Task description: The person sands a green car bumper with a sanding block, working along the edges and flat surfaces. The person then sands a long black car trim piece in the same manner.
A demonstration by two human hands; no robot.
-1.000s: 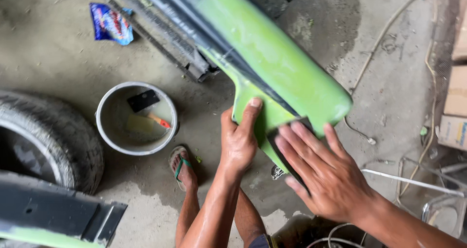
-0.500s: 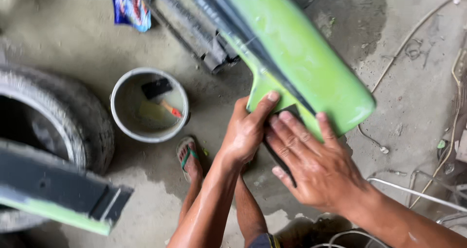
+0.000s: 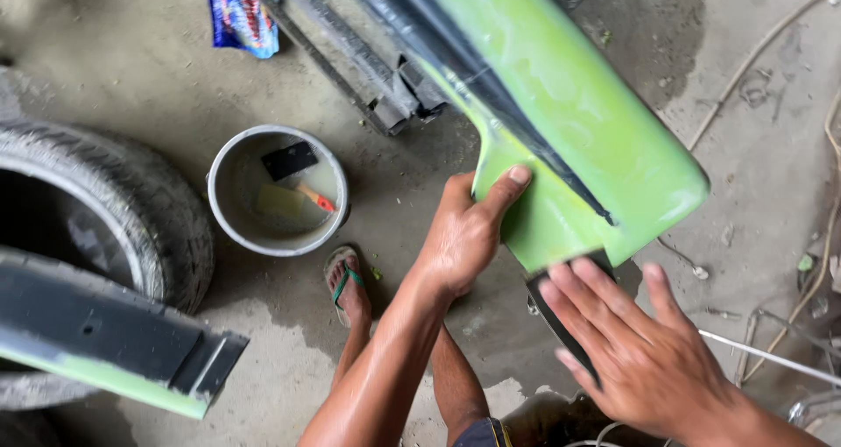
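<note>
Slanting upper-left to lower-right, green panel [image 3: 569, 123] gripped by left hand [image 3: 464, 232]; right hand [image 3: 639, 351] flat on sanding pad [image 3: 561, 311]

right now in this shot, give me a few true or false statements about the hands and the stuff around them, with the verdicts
1. The left hand grips the edge of the green panel. True.
2. The right hand presses a dark sheet flat against the panel's lower end. True.
3. The bucket stands on top of the tyre. False: it stands on the concrete floor beside the tyre.
4. The foot near the bucket is bare. False: it wears a sandal with a green strap.
5. A blue packet lies on the floor beyond the bucket. True.
6. The bucket is empty. False: it holds murky water with a dark sheet and an orange-handled tool in it.
</note>
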